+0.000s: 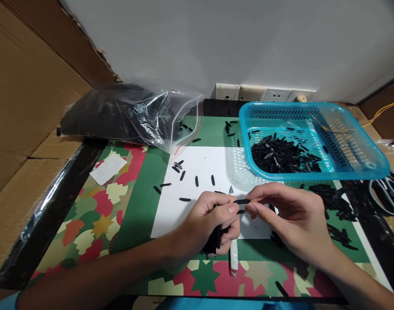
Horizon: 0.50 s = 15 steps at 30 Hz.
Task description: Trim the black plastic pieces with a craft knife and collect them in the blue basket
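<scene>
Over the white paper [166, 219], my left hand [218, 217] and my right hand [289, 211] meet, each closed. A small black oblong piece [241, 201] spans the gap, pinched at its two ends by the thumbs and forefingers. The curled lower fingers of my left hand also keep a bundle of similar black pieces [213, 243] in the palm. A second dark tip shows just below the pinched piece; which hand has it, I cannot tell. Beneath the hands lies a slim pointed tool with a white wrapped handle [233, 258], its middle hidden.
A blue plastic basket [319, 175] with a heap of black pieces [277, 155] stands at the back right. A zip bag [119, 114] full of dark material lies back left. Scissors [382, 196] rest at the right edge. Loose pieces [334, 200] are scattered around.
</scene>
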Each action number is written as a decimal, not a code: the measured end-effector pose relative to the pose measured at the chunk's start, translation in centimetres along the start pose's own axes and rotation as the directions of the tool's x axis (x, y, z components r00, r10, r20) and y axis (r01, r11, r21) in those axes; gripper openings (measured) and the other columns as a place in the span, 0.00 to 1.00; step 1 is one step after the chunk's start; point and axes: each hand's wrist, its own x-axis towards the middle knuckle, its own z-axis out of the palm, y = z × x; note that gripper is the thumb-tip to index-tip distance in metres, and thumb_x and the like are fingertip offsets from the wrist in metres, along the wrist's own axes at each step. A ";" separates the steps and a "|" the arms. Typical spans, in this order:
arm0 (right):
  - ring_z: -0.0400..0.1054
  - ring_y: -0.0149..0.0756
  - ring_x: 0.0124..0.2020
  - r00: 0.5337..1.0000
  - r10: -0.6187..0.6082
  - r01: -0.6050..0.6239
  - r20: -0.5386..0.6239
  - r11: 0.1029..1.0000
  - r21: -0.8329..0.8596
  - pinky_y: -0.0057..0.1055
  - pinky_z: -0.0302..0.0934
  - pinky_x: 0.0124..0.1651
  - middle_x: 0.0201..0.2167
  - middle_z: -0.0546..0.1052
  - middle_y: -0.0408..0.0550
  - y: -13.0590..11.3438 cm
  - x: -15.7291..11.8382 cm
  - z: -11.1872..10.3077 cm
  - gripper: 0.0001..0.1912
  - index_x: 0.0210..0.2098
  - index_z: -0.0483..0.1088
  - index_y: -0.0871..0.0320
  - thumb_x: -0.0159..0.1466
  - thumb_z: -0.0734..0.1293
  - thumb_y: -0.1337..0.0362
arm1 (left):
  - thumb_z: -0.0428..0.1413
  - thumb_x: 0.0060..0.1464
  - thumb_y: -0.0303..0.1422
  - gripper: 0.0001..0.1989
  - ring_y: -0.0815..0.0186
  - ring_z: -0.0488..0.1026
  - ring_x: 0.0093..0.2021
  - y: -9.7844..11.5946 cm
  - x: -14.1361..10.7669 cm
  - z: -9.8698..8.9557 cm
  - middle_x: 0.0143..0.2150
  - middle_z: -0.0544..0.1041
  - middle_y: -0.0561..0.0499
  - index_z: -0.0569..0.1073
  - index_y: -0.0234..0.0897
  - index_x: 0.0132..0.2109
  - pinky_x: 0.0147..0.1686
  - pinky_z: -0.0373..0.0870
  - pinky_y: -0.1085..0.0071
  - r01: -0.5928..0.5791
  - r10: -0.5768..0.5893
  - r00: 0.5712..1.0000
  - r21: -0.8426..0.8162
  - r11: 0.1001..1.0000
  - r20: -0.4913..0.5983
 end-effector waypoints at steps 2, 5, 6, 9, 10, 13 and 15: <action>0.78 0.33 0.31 1.000 -0.017 0.017 0.008 1.000 -0.012 0.28 0.74 0.37 0.35 0.85 0.45 0.1 0.0 0.0 0.02 0.42 0.81 0.54 0.70 0.74 0.67 | 0.57 0.69 0.44 0.19 0.75 0.60 0.17 0.0 0.0 0.0 0.22 0.65 0.59 0.70 0.36 0.33 0.15 0.58 0.79 0.004 -0.004 1.000 -0.003 1.000 0.006; 0.78 0.33 0.33 0.999 -0.034 0.034 0.012 0.999 -0.031 0.28 0.74 0.39 0.36 0.85 0.44 0.3 -0.1 0.0 0.04 0.43 0.81 0.53 0.70 0.74 0.68 | 0.57 0.69 0.44 0.19 0.76 0.60 0.17 0.0 0.0 0.0 0.22 0.65 0.59 0.69 0.36 0.34 0.16 0.57 0.80 0.012 -0.012 1.000 -0.015 1.000 0.015; 0.78 0.33 0.33 0.999 -0.037 0.037 0.008 0.999 -0.037 0.27 0.73 0.39 0.36 0.85 0.43 0.4 -0.1 0.0 0.05 0.43 0.81 0.52 0.70 0.74 0.69 | 0.58 0.69 0.44 0.19 0.76 0.60 0.17 0.1 -0.1 0.0 0.22 0.65 0.59 0.69 0.36 0.34 0.16 0.57 0.80 0.013 -0.013 1.000 -0.020 1.000 0.016; 0.78 0.32 0.35 0.999 -0.044 0.044 -0.005 0.998 -0.046 0.27 0.73 0.40 0.37 0.85 0.42 0.5 -0.3 0.0 0.07 0.44 0.81 0.51 0.69 0.75 0.70 | 0.58 0.68 0.45 0.19 0.76 0.61 0.17 0.1 -0.1 0.1 0.22 0.65 0.59 0.68 0.36 0.33 0.16 0.57 0.81 0.020 -0.019 1.000 -0.027 0.999 0.023; 0.78 0.32 0.35 0.999 -0.044 0.044 -0.006 0.998 -0.044 0.26 0.73 0.41 0.37 0.85 0.42 0.5 -0.3 -0.1 0.08 0.44 0.81 0.51 0.69 0.75 0.70 | 0.58 0.68 0.45 0.20 0.76 0.61 0.17 0.1 -0.2 0.1 0.23 0.65 0.59 0.68 0.36 0.32 0.16 0.57 0.81 0.020 -0.019 1.000 -0.027 0.999 0.024; 0.78 0.31 0.35 0.999 -0.040 0.040 -0.010 0.999 -0.031 0.25 0.72 0.40 0.37 0.85 0.40 0.4 -0.4 -0.1 0.08 0.44 0.81 0.50 0.68 0.75 0.70 | 0.58 0.68 0.45 0.20 0.77 0.61 0.17 0.1 -0.2 0.0 0.23 0.65 0.59 0.67 0.36 0.32 0.16 0.57 0.81 0.023 -0.022 0.999 -0.021 1.000 0.025; 0.78 0.30 0.34 0.999 -0.036 0.036 -0.010 0.999 -0.017 0.25 0.72 0.39 0.36 0.85 0.40 0.3 -0.3 0.0 0.08 0.43 0.81 0.50 0.68 0.76 0.70 | 0.59 0.68 0.45 0.20 0.77 0.62 0.18 0.1 -0.2 0.0 0.23 0.65 0.59 0.66 0.37 0.32 0.17 0.57 0.81 0.024 -0.023 0.999 -0.023 0.999 0.030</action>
